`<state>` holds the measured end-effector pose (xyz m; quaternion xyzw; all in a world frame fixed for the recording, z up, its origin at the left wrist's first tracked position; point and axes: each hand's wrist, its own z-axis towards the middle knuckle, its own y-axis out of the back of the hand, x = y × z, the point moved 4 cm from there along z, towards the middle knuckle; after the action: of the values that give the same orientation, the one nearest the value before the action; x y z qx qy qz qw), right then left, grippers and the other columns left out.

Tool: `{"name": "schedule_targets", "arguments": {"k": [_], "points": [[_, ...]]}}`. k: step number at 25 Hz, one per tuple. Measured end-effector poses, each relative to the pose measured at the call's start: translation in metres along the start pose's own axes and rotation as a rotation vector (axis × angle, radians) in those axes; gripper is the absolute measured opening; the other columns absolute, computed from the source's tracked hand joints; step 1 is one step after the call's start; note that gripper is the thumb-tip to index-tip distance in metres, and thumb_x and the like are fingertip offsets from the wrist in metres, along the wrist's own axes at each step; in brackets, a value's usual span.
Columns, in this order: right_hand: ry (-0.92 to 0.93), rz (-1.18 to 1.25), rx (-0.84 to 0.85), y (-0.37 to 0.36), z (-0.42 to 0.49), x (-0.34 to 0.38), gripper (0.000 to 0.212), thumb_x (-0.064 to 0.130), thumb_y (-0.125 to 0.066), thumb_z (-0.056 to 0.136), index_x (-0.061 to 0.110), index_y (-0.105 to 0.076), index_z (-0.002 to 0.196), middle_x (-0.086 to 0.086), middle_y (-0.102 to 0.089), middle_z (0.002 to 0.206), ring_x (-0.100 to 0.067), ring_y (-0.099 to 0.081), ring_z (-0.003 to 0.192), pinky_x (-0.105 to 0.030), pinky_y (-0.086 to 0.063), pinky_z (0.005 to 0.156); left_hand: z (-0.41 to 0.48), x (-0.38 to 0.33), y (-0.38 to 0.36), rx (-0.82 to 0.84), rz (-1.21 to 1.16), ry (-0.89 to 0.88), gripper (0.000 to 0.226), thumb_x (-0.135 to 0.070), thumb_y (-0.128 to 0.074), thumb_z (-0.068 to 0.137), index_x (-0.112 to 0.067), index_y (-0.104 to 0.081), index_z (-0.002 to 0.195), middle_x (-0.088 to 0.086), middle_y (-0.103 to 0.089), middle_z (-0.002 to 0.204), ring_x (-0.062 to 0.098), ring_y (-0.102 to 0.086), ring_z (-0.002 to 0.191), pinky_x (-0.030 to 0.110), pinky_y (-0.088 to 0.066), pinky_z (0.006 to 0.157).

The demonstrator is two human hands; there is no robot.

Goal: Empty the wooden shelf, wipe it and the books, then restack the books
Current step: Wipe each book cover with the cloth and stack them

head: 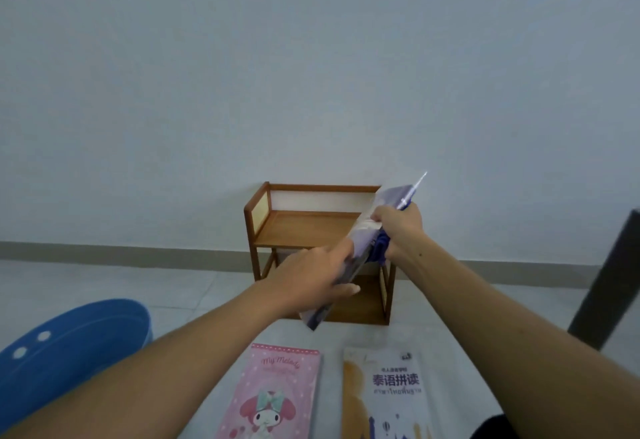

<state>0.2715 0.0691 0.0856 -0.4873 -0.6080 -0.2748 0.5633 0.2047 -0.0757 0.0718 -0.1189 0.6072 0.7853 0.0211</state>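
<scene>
Wiping of a book is judged to be the step in hand, as shown in the head view. A purple book (388, 197) is held tilted in the air in front of the wooden shelf (304, 227), its far corner raised toward the wall and its near corner pointing down at the floor (104, 282). Its lower half is held by the left hand (311, 279), whose grip is closed on the book. A blue cloth (379, 248) is bunched in the right hand (398, 227), whose grip is closed round it, and the cloth is pressed against the book near its middle. For the step to be done well, the book should be braced firmly by the left grip while the cloth is drawn along the whole cover. Both faces and the edges should then be covered, and since the book looks thin, it is likely to bend if pressed hard without support behind. The shelf stands against the wall with its top board bare, and what is seen of the lower board is bare too, so emptying appears done. Whether the shelf has been wiped cannot be told. Two more books lie flat on the floor nearer the person: a pink book (277, 393) and, just beside it on the right, a white book (388, 393). A blue rounded object (69, 345) is seen at the left and a dark post (609, 282) at the right, both well apart from the hands. Nothing is seen in the way of the wiping stroke.
</scene>
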Motion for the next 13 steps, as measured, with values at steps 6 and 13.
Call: {"name": "schedule_targets", "arguments": {"k": [6,13], "points": [[0.012,0.017,0.208,0.011,-0.007,0.018,0.038,0.001,-0.061,0.087,0.015,-0.050,0.120,-0.015,-0.064,0.103,-0.032,-0.068,0.089,-0.046,-0.059,0.069,-0.017,0.065,0.036,-0.333,-0.314,0.476,0.033,-0.052,-0.031,0.097,-0.023,-0.049,0.101,0.001,-0.063,0.104,0.015,-0.060,0.089,0.039,-0.054,0.082],[-0.112,0.071,0.398,-0.009,-0.025,0.014,0.026,0.019,-0.070,0.084,0.011,-0.056,0.104,-0.013,-0.071,0.086,-0.024,-0.071,0.065,-0.038,-0.060,0.060,-0.061,0.105,0.016,-0.167,-1.439,1.036,0.082,-0.081,-0.027,0.079,-0.007,-0.061,0.091,0.012,-0.069,0.084,0.030,-0.069,0.082,0.038,-0.052,0.078]]}}
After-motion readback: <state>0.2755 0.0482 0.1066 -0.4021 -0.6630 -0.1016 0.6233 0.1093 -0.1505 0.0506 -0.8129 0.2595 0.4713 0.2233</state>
